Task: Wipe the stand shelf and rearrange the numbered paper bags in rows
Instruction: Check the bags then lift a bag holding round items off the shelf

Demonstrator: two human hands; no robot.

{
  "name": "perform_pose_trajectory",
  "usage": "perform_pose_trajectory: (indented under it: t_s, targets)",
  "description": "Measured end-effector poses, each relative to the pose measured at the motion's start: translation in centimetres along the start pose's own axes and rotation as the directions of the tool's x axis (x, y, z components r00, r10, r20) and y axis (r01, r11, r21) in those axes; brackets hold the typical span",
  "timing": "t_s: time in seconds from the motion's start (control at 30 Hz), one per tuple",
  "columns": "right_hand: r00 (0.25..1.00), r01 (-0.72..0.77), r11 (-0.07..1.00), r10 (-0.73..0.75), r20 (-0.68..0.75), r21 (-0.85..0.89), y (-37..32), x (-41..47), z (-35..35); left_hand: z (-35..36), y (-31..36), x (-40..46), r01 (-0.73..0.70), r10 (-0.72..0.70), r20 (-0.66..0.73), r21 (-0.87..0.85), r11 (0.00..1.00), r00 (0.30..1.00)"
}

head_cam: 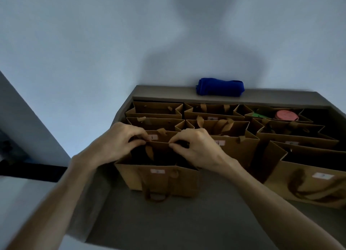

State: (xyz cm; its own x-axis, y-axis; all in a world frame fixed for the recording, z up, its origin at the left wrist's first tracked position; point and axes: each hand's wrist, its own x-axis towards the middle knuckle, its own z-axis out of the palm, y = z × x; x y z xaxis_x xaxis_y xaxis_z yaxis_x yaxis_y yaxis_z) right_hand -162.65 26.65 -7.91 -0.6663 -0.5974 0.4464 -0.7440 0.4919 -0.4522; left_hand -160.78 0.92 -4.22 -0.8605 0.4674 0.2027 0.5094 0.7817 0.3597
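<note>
Fingers (139,141) of the left hand (119,141) and of the right hand (194,146) pinch the rear top rim of the front paper bag (159,180), thumb against fingertips on each side, at centre frame.

Item: front paper bag, brown, upright, mouth open, standing on the shelf (168,221) ahead of the other bags; one cord handle hangs down its front face. White label on the front; the figure is too blurred to read with confidence.

Adjacent: bag behind it (162,136), touching or just beside, label reads "1". Middle-column bag (234,146) to the right, label figure unclear. Lower-right bag (309,182), label blurred, possibly "3". Further bags (155,109) stand in rows toward the wall; one at upper right holds a pink round object (286,115) and something green.

Risks, judged: a pinch on thin paper could tear or crease the rim if pulled hard; an uneven pull could tip the bag or skew it against its neighbours; the loose handle may snag; dim light could lead to misread numbers and a wrong order.

Outward: blue cloth (220,87), rolled, lies on the back ledge at upper centre, well apart from both hands.
</note>
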Motion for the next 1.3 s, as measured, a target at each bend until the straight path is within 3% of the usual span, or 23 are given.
perform_pose_trajectory:
  t_s: [0.17,0.37,0.6,0.73,0.9,1.07,1.3]
  targets:
    - [1.0,0.024,0.998,-0.024,-0.008,-0.059,-0.6,3.7,3.2,-1.2,-3.4,0.0,0.123,-0.126,0.022,0.108,0.986,0.992]
    - [0.998,0.063,0.997,-0.063,0.003,-0.035,-0.4,4.1,2.8,-1.5,-4.6,0.2,0.17,-0.188,0.082,0.191,0.967,0.979]
    - [0.983,-0.114,0.98,0.087,-0.163,-0.161,2.7,-1.1,-4.2,-0.4,2.0,3.9,-0.023,0.024,0.019,-0.028,0.999,1.0]
    - [0.963,-0.269,0.902,0.245,-0.112,-0.337,4.7,-4.5,-6.9,1.7,5.2,8.8,-0.105,0.106,0.03,-0.053,0.993,0.994]
    - [0.951,-0.278,0.84,0.308,-0.012,-0.467,5.7,-6.7,-7.7,5.0,7.3,15.0,-0.145,0.139,0.126,0.035,0.989,0.982]
    - [0.974,-0.214,0.86,0.227,-0.028,-0.464,5.3,-8.7,-7.5,6.7,7.7,15.8,-0.168,0.146,0.201,0.099,0.981,0.969]
    - [0.997,-0.078,0.858,0.062,-0.047,-0.509,4.2,-12.8,-6.2,7.7,9.5,11.4,-0.235,0.231,0.047,0.113,0.965,0.972]
